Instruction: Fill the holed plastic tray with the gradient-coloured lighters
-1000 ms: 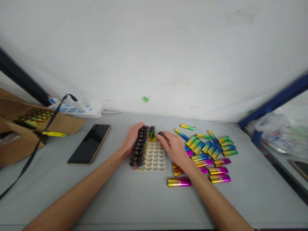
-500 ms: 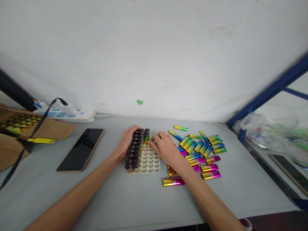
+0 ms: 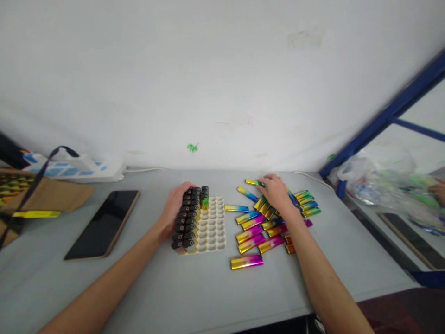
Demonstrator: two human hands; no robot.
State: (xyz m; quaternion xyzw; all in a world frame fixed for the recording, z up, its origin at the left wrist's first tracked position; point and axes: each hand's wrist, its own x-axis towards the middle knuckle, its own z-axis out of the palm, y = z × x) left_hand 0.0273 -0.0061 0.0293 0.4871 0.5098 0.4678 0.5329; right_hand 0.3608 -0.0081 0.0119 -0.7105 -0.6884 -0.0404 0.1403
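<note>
My left hand [image 3: 173,207] curls round the far left side of a white cell tray [image 3: 217,227], its fingers partly hidden behind the lighters. Black-topped lighters [image 3: 189,221] stand upright in the tray's left columns. At the far end of the adjoining column are a few more, including a green-and-yellow one [image 3: 205,202]. My right hand [image 3: 274,191] is over the loose pile, fingers bent and a little apart near a yellow-green lighter [image 3: 251,182]; nothing shows in its grip. Shiny yellow-magenta lighters [image 3: 246,262] and yellow-blue ones [image 3: 236,208] lie about on the table.
A dark phone [image 3: 103,225] lies left of the tray. Behind it are a power strip [image 3: 79,170] and an open cardboard box [image 3: 52,192] of lighters. Blue frame bars [image 3: 378,120] and plastic bags [image 3: 375,178] stand at the right, with another person's hand [image 3: 438,189].
My right hand has left the tray and moved right, over the loose lighters. A green-and-yellow lighter now stands uncovered in the tray. My left hand stays at the tray. The view has shifted slightly.
</note>
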